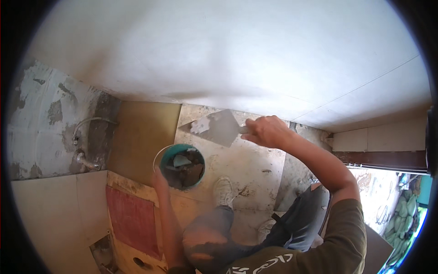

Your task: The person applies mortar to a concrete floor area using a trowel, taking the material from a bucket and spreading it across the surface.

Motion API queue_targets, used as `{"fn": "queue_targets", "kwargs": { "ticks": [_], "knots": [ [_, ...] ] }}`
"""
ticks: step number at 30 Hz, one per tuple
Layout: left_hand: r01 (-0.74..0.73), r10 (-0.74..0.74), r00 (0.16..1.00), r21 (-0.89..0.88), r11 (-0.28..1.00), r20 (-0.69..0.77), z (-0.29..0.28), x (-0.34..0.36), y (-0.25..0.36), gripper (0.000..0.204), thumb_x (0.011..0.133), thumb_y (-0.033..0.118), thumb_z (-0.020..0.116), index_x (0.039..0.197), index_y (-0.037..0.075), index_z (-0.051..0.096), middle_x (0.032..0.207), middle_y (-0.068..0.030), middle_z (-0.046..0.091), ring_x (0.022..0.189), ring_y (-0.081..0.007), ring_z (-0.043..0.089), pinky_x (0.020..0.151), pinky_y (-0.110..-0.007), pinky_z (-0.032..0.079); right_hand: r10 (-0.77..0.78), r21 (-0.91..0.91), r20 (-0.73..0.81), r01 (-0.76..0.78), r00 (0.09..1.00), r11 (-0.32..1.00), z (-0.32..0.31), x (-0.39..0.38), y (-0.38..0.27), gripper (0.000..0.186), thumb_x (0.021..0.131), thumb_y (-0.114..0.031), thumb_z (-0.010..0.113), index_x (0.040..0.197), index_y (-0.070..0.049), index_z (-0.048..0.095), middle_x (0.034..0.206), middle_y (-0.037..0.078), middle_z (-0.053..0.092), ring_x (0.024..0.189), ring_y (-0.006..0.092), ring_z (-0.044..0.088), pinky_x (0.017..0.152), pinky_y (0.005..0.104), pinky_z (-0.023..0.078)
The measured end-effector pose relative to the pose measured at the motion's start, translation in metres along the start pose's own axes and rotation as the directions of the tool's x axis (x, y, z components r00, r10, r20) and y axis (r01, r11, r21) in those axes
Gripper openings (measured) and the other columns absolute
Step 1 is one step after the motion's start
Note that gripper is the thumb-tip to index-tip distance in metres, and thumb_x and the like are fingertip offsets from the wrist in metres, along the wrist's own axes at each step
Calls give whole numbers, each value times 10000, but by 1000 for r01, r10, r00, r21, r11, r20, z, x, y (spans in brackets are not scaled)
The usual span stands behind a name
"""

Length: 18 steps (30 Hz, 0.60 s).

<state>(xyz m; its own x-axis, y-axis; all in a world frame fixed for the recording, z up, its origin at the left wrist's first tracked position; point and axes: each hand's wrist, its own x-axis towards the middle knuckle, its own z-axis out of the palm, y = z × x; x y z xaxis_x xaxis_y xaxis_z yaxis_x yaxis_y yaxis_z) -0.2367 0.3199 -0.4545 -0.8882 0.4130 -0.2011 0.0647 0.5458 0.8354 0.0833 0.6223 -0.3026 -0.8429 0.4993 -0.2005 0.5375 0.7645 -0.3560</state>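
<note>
My right hand is closed round the handle of a pointed trowel. The broad metal blade points left and has a pale smear near its tip. Below and left of the blade stands a teal bucket filled with broken rubble. At the bucket's left side, my left hand is closed on its thin raised handle; the fingers show only in part.
A large white wall rises ahead. At left, pipe fittings stick out of a patchy wall. A red panel lies below the bucket. My shoe rests on the dirty floor. Green sacks are piled at far right.
</note>
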Motion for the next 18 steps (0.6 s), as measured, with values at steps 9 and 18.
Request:
{"fn": "queue_targets", "kwargs": {
  "ticks": [9,18],
  "knots": [
    [-48,53,998,189,981,-25,-14,6,14,543,998,399,415,1064,-106,604,1021,-221,654,964,-328,608,837,-413,445,-316,-534,64,300,946,790,0,16,-86,203,819,-135,626,1015,-100,587,684,99,602,676,275,648,545,376,507],
    [258,-285,958,-571,780,43,-62,-90,-42,470,1006,386,427,1201,-17,572,1163,-132,593,1018,-257,571,850,-369,463,175,344,346,-298,922,890,171,-15,-34,477,936,-424,548,1157,-3,514,885,241,663,840,404,654,743,500,523]
  ]
}}
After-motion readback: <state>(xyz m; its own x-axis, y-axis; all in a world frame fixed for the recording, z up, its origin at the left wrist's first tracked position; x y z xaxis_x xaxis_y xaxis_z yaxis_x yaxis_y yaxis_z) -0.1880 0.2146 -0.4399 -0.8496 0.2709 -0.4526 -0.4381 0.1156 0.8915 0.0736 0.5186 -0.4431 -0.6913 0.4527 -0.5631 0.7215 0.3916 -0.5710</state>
